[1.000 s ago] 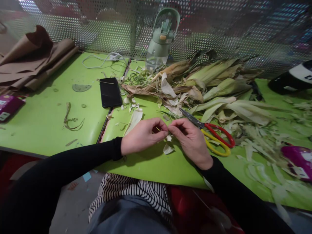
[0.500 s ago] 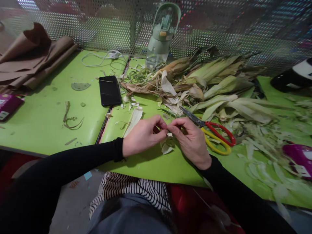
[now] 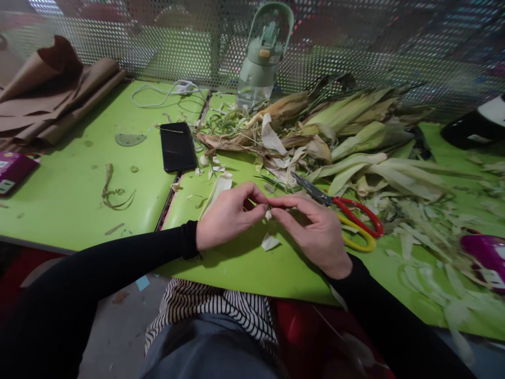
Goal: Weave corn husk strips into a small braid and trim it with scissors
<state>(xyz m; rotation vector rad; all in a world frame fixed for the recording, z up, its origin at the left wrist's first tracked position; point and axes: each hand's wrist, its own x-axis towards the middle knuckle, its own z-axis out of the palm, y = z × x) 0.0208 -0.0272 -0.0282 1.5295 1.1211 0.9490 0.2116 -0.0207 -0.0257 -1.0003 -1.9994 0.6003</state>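
Over the green table, my left hand (image 3: 229, 217) is closed in a pinch, thumb against forefinger, on a small pale piece of corn husk (image 3: 269, 215). My right hand (image 3: 320, 234) meets it from the other side, its thumb and forefinger closing at the same piece; the fingertips partly hide what lies between them. Below the fingers, a loose husk scrap (image 3: 270, 242) rests on the table. A longer husk strip (image 3: 219, 189) lies just behind my left hand. Scissors (image 3: 357, 218) with one red and one yellow handle lie beside my right hand, blades pointing away.
Corn husks (image 3: 355, 126) are heaped at the back right, with shredded strips (image 3: 442, 284) nearer me. A phone (image 3: 177, 147), a white cable (image 3: 165, 97), a water bottle (image 3: 256, 76) and brown paper (image 3: 59, 100) stand or lie around. A perforated screen (image 3: 189, 42) borders the back.
My right hand has shifted slightly right, its forefinger straighter and its thumb lower. My left hand stays nearly in place. The pale piece at the fingertips has moved a little left.
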